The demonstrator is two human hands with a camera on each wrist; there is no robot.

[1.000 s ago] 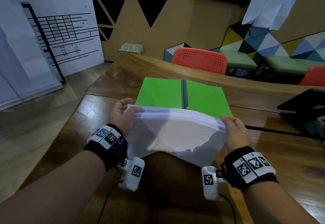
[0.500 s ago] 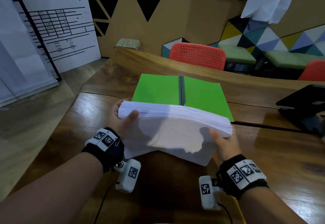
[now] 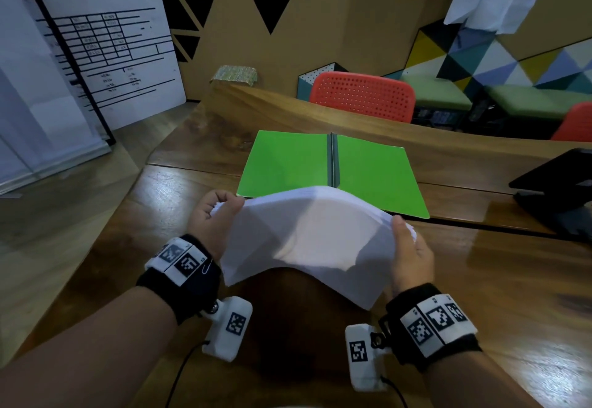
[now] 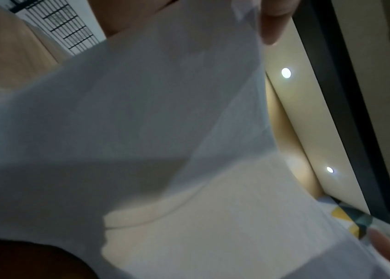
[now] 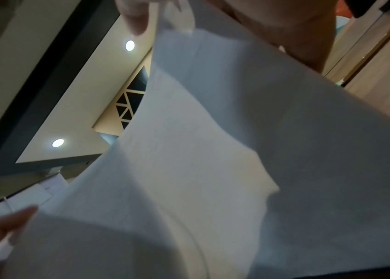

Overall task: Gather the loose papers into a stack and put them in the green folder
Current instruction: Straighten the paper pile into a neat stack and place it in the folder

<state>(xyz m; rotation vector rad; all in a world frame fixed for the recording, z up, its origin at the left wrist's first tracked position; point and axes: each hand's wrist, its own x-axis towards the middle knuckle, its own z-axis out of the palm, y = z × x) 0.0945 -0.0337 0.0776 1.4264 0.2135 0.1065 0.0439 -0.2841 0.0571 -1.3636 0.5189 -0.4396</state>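
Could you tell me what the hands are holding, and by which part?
A stack of white papers: left hand grips its left edge, right hand its right edge.

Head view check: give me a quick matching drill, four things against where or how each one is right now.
Things:
1. paper stack
2. green folder
3. red chair
4. left hand

States:
A. lying open on the table
B. behind the table's far edge
C. bowed upward, held at both ends
D. gripping the stack's left end

Pairs: 1-C, 2-A, 3-B, 4-D
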